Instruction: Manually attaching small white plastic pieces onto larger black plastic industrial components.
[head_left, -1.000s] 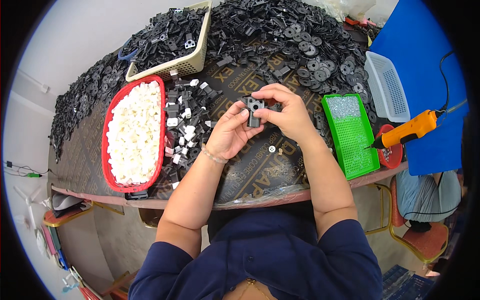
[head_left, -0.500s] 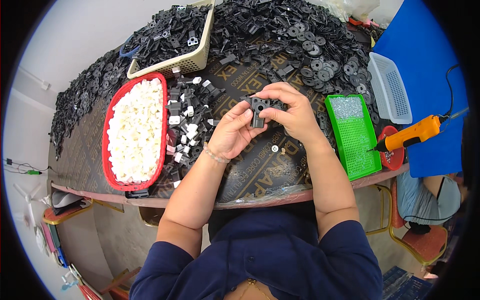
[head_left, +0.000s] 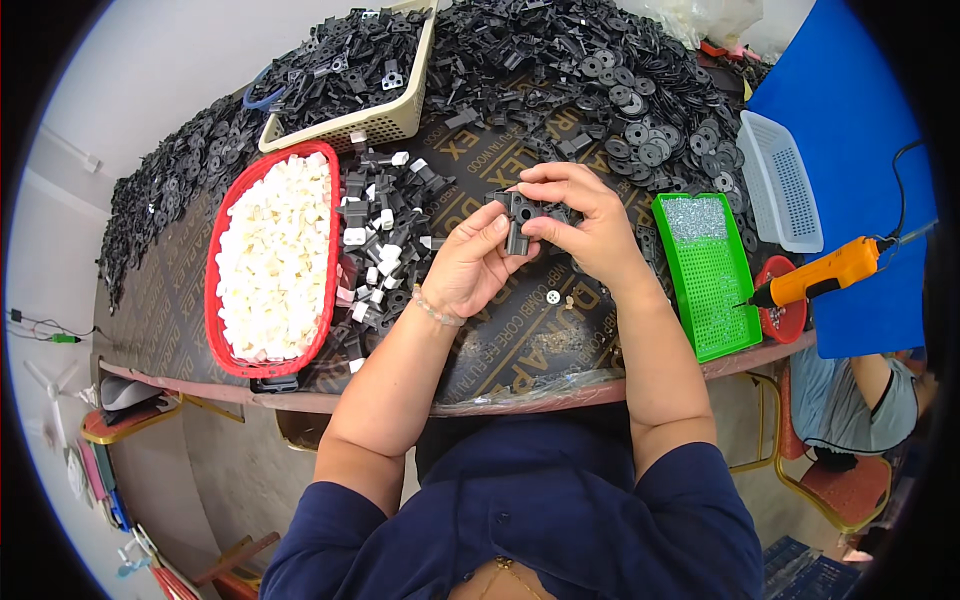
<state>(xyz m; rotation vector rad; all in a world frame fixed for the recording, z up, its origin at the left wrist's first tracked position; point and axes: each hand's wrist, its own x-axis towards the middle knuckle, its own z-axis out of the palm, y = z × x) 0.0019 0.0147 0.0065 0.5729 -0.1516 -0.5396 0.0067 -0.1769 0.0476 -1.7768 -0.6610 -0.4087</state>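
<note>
Both hands grip one black plastic part [head_left: 521, 212] with a round hole in it, held above the middle of the table. My left hand [head_left: 470, 260], palm up, pinches its left side between thumb and fingers. My right hand [head_left: 585, 220] closes on the part from the right, thumb on the front and fingers over the top. More dark plastic lies just behind the right fingers; whether it is joined to the held part I cannot tell. Below the hands, a small white button-like disc [head_left: 553, 297] lies on the table.
Left stands a red basket [head_left: 212, 290] of white pieces, beside black parts with white caps [head_left: 385, 225]. Behind are a cream basket [head_left: 408, 122] and heaps of black parts [head_left: 500, 60]. Right are a green tray [head_left: 712, 290], white basket [head_left: 785, 195], orange electric screwdriver [head_left: 825, 270] and red bowl [head_left: 790, 318].
The hands keep hold of the black part, which has turned very slightly. The whole view has shifted a little; nothing was let go or picked up.
</note>
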